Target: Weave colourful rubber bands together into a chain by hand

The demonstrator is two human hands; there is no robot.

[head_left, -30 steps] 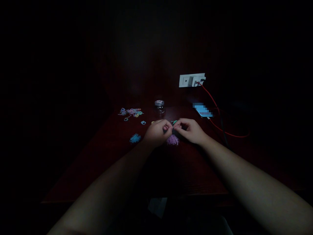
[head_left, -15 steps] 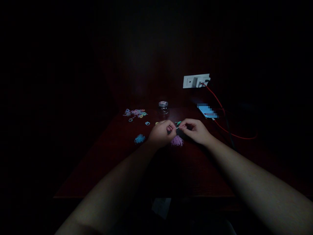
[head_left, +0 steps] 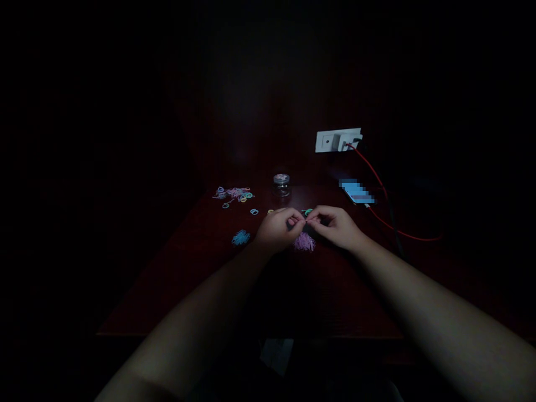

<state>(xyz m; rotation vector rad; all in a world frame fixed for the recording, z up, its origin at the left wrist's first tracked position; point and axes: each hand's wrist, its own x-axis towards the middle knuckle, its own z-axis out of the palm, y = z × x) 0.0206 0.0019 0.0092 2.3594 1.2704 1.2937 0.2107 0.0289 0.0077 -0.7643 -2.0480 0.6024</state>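
My left hand (head_left: 278, 229) and my right hand (head_left: 335, 224) meet fingertip to fingertip above the dark red table (head_left: 176, 279). Both are pinched closed; whatever lies between the fingertips is too small to make out. Just below them is a pile of small purple bands (head_left: 304, 242). A blue pile (head_left: 240, 238) lies to the left of my left hand. Behind the fingers a green band (head_left: 309, 212) shows, and a yellow one (head_left: 271, 211) is partly hidden by my left hand. A light blue band (head_left: 254, 211) rests farther left.
A mixed heap of coloured bands (head_left: 234, 194) lies at the back left. Behind my hands stands a clear lidded jar (head_left: 281, 185). At the back right a phone (head_left: 357, 191) is joined by a red cable (head_left: 372, 166) to a wall socket (head_left: 326, 142).
My fingertips have come closer together, and the small shiny bit seen between them before is now hidden. The whole view has shifted slightly.
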